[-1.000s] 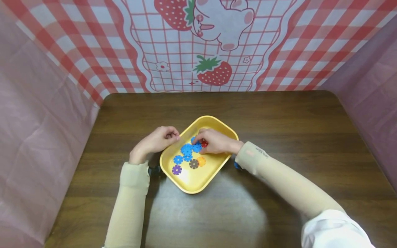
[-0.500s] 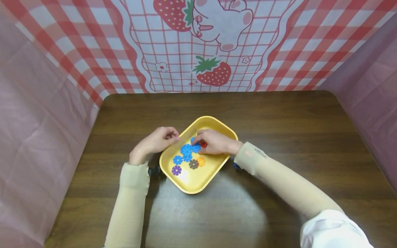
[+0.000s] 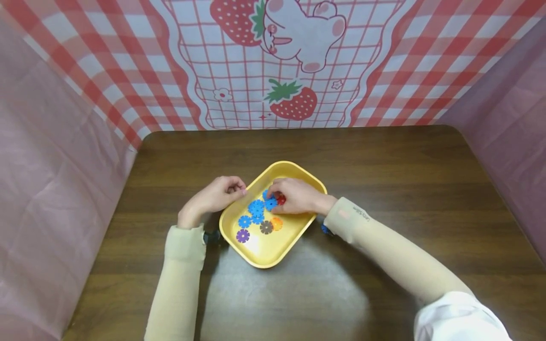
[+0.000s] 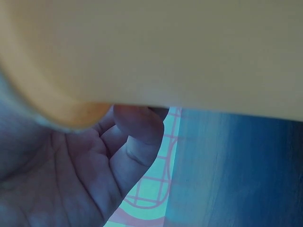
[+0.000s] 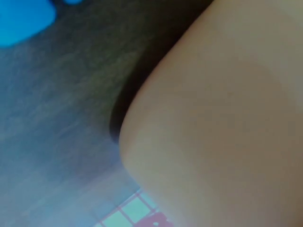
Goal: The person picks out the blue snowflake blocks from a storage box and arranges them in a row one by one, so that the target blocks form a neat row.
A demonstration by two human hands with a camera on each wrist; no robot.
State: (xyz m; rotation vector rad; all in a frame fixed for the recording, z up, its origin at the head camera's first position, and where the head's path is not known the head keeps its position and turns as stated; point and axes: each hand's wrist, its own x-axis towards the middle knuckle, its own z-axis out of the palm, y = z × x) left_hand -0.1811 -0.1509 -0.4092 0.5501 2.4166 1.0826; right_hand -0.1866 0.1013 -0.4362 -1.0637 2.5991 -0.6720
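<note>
In the head view a yellow tray (image 3: 263, 259) lies askew on the table, holding flat notched snowflake discs. My right hand (image 3: 296, 195) reaches into it over the right rim, fingertips bent down among the blue discs (image 3: 257, 208). A red disc (image 3: 280, 200) shows between the thumb and fingers; whether they grip any disc is hidden. Nearer the front lie an orange disc (image 3: 277, 224), a brown disc (image 3: 266, 227) and a purple disc (image 3: 242, 236). My left hand (image 3: 215, 195) stays loosely curled at the left rim, thumb tip against or just beside it. In the left wrist view the tray wall hides some fingertips.
The brown wooden table (image 3: 384, 189) extends around the tray. Behind it hangs a red-and-white checked cloth (image 3: 141, 71) with strawberries, and pink cloths (image 3: 55, 189) border the sides. The right wrist view shows mostly the tray's outer wall (image 5: 213, 118).
The right fingertips have drawn back slightly toward the thumb, uncovering more of a blue disc. The left hand and tray keep their places, apart from a slight shift of the head view.
</note>
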